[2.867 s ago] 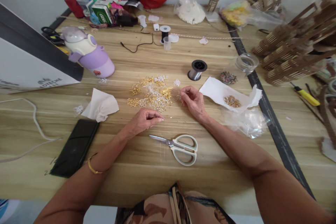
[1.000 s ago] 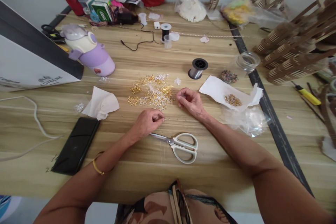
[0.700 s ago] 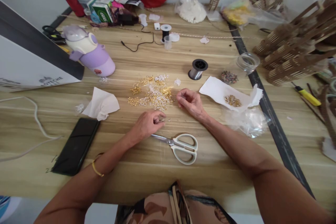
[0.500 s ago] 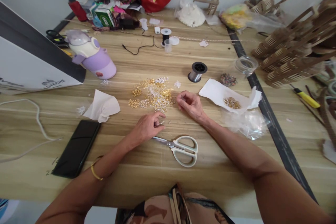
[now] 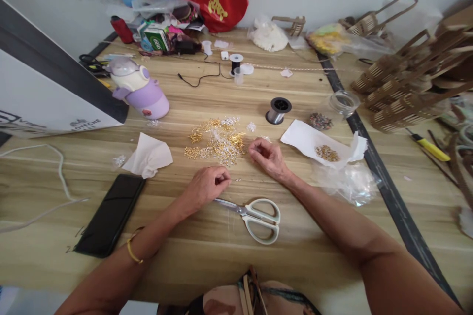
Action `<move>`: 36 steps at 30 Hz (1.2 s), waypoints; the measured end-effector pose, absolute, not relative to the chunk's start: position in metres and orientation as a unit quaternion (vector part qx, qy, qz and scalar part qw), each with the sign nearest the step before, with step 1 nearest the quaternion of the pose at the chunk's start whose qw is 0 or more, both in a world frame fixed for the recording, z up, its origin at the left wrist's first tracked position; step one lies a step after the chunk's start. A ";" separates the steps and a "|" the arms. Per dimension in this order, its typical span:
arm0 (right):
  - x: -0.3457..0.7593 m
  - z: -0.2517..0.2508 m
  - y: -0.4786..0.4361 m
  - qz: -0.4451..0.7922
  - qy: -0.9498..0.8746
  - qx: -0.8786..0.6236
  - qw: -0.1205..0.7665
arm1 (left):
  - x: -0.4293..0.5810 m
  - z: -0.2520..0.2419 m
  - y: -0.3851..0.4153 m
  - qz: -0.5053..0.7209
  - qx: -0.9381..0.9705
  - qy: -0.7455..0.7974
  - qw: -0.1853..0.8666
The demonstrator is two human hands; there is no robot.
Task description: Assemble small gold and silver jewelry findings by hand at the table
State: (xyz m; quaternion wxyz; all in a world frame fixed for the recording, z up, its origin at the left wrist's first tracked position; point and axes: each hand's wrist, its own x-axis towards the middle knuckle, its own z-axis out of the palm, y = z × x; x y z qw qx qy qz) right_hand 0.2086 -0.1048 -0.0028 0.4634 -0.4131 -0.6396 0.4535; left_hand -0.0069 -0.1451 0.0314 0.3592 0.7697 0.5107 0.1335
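Observation:
My left hand (image 5: 210, 184) rests on the table with thumb and fingers pinched together; what lies between them is hidden. Beside its fingertips are a few tiny shiny beads (image 5: 238, 179). My right hand (image 5: 269, 158) is curled at the right edge of a pile of gold and silver beads and findings (image 5: 225, 145), thumb and index finger close together. Whatever it grips is too small to name. Just below my left hand lie scissors (image 5: 242, 210) with off-white handles, their blade tips near the palm.
A black phone (image 5: 111, 216) and crumpled tissue (image 5: 148, 155) lie left. Behind the beads stands a wire spool (image 5: 277, 110). White paper with gold pieces (image 5: 327, 152), a plastic bag (image 5: 351, 182) and a glass jar (image 5: 342, 103) are right. A purple bottle (image 5: 148, 96) stands back left.
My left hand's fingers have closed; the silvery beaded piece seen in them before is now hidden. My right hand stays beside the pile. The view has tilted slightly upward.

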 end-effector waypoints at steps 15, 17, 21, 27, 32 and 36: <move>0.206 0.001 -0.112 0.214 -0.873 -0.225 0.376 | -0.012 0.030 -0.144 0.164 0.759 0.452 0.439; 0.205 0.002 -0.111 0.226 -0.879 -0.204 0.366 | -0.012 0.028 -0.144 0.168 0.744 0.450 0.464; 0.204 0.001 -0.109 0.224 -0.893 -0.196 0.337 | -0.011 0.026 -0.146 0.181 0.728 0.451 0.484; 0.204 -0.002 -0.109 0.215 -0.896 -0.207 0.330 | -0.011 0.029 -0.145 0.182 0.725 0.442 0.496; 0.204 -0.001 -0.112 0.205 -0.896 -0.224 0.325 | -0.012 0.033 -0.143 0.159 0.737 0.451 0.478; 0.205 -0.003 -0.112 0.189 -0.906 -0.227 0.302 | -0.013 0.032 -0.142 0.152 0.754 0.457 0.447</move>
